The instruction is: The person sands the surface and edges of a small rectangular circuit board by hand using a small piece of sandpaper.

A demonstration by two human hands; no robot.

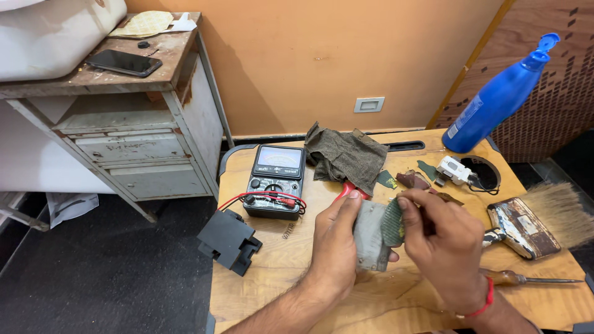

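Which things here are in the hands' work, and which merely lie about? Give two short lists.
In hand:
left hand holding grey block
right hand pressing green abrasive pad on it

Lying about:
multimeter
rag
paintbrush
blue bottle
screwdriver
phone

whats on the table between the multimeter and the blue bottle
In the head view, a crumpled dark cloth lies between the multimeter and the blue bottle.
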